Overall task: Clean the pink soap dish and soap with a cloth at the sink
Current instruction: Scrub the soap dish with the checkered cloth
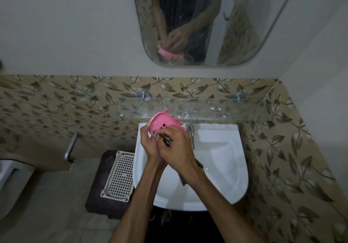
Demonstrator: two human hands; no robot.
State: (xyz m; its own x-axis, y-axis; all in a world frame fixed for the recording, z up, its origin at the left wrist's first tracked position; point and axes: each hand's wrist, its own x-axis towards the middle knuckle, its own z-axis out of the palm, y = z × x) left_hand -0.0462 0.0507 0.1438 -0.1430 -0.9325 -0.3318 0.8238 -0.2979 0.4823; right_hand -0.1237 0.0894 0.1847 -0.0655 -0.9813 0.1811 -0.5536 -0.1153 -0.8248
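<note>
I hold the pink soap dish tilted above the rear of the white sink, just below the glass shelf. My left hand supplies the grip on the dish: its fingers curl round the near edge and underside, so the open face points toward me. My right hand is closed on a dark cloth, pressing it into the dish interior near the drain slots. In my judgement, holding the dish over the basin lets any runoff fall into the sink, and the tilt exposes the inside for wiping. The soap itself is not visible. A perforated plastic tray rests on a dark stool beside the sink.
</note>
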